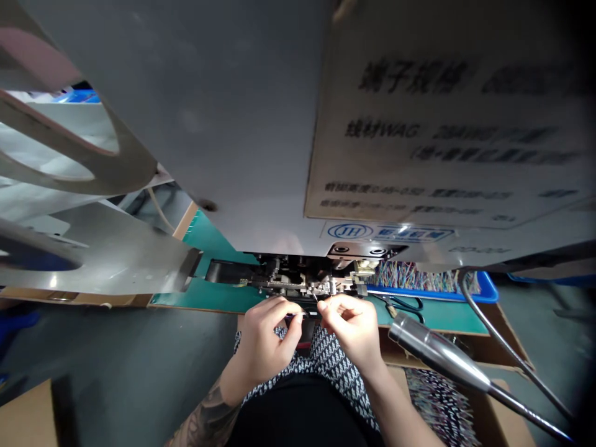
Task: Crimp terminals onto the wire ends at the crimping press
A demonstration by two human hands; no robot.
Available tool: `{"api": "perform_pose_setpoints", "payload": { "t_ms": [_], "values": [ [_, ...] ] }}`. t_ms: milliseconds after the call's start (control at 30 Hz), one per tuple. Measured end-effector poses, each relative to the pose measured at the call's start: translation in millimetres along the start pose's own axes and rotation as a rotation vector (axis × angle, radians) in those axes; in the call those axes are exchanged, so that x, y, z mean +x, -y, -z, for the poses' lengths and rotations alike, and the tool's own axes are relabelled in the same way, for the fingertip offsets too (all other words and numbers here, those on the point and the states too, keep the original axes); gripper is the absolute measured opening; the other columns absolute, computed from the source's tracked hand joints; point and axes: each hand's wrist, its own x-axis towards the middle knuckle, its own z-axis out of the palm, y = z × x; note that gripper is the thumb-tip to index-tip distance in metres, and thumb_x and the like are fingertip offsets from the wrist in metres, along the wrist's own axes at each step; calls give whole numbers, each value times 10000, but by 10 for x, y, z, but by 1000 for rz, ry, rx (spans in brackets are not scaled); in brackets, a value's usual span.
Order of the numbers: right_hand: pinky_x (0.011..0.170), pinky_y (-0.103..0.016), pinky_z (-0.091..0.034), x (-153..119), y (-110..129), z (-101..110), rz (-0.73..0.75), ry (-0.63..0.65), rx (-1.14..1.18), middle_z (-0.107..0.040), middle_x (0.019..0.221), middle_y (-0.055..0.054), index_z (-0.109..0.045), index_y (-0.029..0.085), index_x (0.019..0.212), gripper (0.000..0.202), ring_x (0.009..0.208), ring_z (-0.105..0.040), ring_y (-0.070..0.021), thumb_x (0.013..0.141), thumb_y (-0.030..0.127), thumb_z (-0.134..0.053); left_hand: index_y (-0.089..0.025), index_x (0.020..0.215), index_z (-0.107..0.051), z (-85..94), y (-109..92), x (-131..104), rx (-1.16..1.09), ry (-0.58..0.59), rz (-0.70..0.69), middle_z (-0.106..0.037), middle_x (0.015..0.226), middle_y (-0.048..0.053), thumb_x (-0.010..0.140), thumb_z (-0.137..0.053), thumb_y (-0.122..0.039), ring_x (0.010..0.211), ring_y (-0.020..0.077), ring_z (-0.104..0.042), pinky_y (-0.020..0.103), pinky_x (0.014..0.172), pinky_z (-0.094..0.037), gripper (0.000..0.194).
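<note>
- Your right hand (354, 326) is at the front of the machine (261, 155), thumb and forefinger pressed together; this grip appears to pinch a thin wire (315, 298), though the strand is too fine to confirm fully.
- The wire's upper end points toward the working parts (321, 287) under the machine's head; contact cannot be determined.
- Your left hand (265, 335) is just beside it, thumb and forefinger curled toward each other; whether that grip closes on anything, I cannot tell.
- On the green table (207, 245), to your right, a blue tray (488, 290) holds many multicoloured wires (419, 276).
- A black-handled tool (410, 304) lies in front of the tray.
- Nearer you, a metal cylinder (437, 352) on a flexible neck slants above a bundle of wires (440, 400) in a carton (507, 413).
</note>
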Motion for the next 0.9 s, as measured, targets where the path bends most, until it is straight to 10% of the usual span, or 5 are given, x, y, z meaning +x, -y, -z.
{"api": "perform_pose_setpoints", "payload": {
  "t_ms": [633, 900],
  "values": [
    [488, -270, -366, -26, 43, -185, -95, -197, 99, -593, 519, 18, -679, 198, 578, 460, 472, -467, -121, 917, 477, -817, -182, 1059, -720, -140, 53, -32, 153, -155, -105, -769, 932, 57, 983, -659, -67, 856, 203, -720, 328, 770, -571, 151],
    [409, -259, -293, 74, 22, 61, -253, 188, 123, -694, 548, -35, -840, 190, 754, 302, 378, -464, -115, 884, 463, -828, -192, 1017, -718, -23, 79, -28, 146, -3, -125, -732, 871, 37, 1001, -627, -92, 812, 194, -667, 328, 733, -513, 136]
  ]
}}
